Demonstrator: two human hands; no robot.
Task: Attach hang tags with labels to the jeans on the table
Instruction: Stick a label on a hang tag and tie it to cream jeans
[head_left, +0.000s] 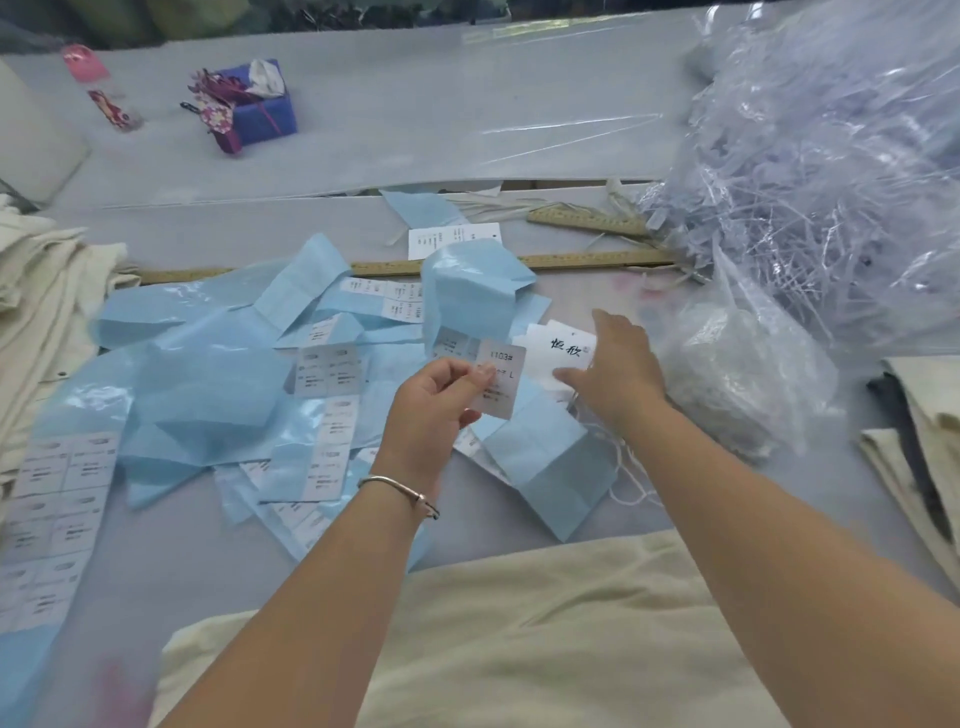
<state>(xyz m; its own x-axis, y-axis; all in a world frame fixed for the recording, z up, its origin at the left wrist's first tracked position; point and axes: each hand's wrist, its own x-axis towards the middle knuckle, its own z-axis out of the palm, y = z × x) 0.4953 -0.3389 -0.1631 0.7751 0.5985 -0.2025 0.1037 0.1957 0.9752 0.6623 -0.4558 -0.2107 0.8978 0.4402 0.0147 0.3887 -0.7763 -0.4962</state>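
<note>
My left hand (439, 402) pinches a small grey label sticker (501, 382) printed "1103# L" between thumb and fingers, above the table. My right hand (618, 371) reaches over a stack of white hang tags (558, 351) with black characters, its fingers touching the top tag. Thin white strings (631, 480) trail from the tags. Cream-coloured jeans (519, 634) lie in front of me at the near edge. Label sheets (327, 371) and light blue backing paper (208, 395) are scattered over the table's left and middle.
A heap of clear plastic bags (821, 171) fills the right side. Wooden rulers (587, 260) lie behind the papers. More cream garments are stacked at the left (36, 291) and right (919, 431). A purple box (260, 104) and a bottle (104, 93) stand far back left.
</note>
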